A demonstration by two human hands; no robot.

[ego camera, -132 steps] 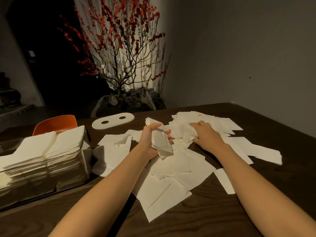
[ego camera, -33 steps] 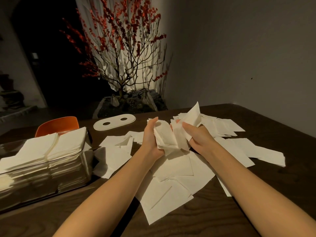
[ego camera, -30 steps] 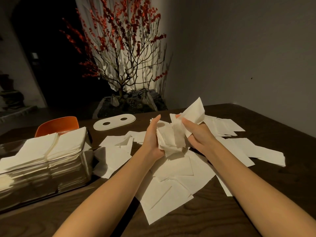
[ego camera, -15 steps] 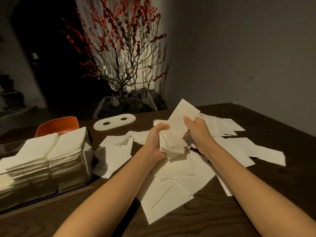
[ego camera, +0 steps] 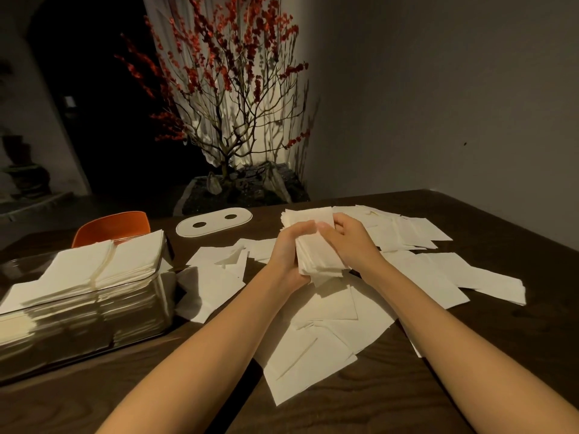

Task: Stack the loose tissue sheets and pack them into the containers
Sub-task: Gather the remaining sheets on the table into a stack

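A small stack of white tissue sheets [ego camera: 313,245] is held above the table between both hands. My left hand [ego camera: 289,255] grips its left side and my right hand [ego camera: 351,242] grips its right side, fingers curled over the top sheet. Loose tissue sheets [ego camera: 329,327] lie scattered on the dark wooden table [ego camera: 470,355] under and around my hands. At the left stands a clear container [ego camera: 94,314] filled with stacked tissues.
A white oval lid [ego camera: 214,226] with two holes lies at the back of the table. An orange chair back [ego camera: 111,227] shows behind the container. A planter with red-blossom branches [ego camera: 241,189] stands beyond the far edge. A grey wall runs along the right.
My right hand lifted a sheet from the pile and laid it on the bundle in my left hand. Both hands now press the sheets together into a flatter, squared stack.
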